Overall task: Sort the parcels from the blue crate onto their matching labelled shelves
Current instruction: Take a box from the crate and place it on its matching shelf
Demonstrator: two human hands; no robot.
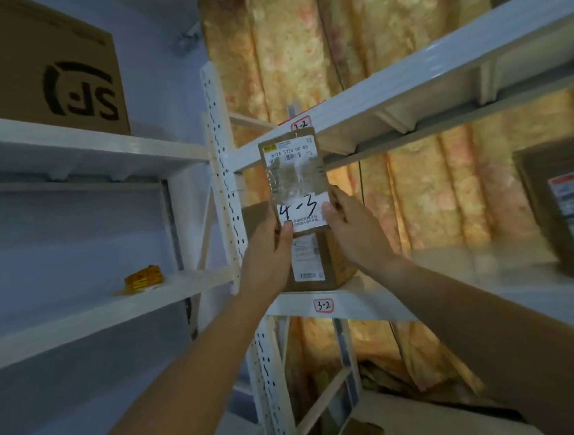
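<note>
Both hands hold up a small brown parcel (295, 182) in front of the corner post (222, 174) where two white shelf racks meet. The left hand (271, 249) is clamped on the parcel's lower left corner, the right hand (355, 229) on its lower right edge, thumbs pressed on its white label. That label carries the handwritten "4-3"; the printed code above it looks like "072A S2 3-00 55", partly blurred.

To the right of the post, a shelf tag (323, 305) reads "3-2", and a cardboard box (316, 259) with a white sticker sits on that shelf, just behind the parcel. Another tag (301, 124) above the parcel is partly hidden. To the left of the post, a large carton (37, 68) printed "SF", seen upside down, stands on the upper shelf, and a small yellow packet (143, 279) lies a shelf lower.
</note>
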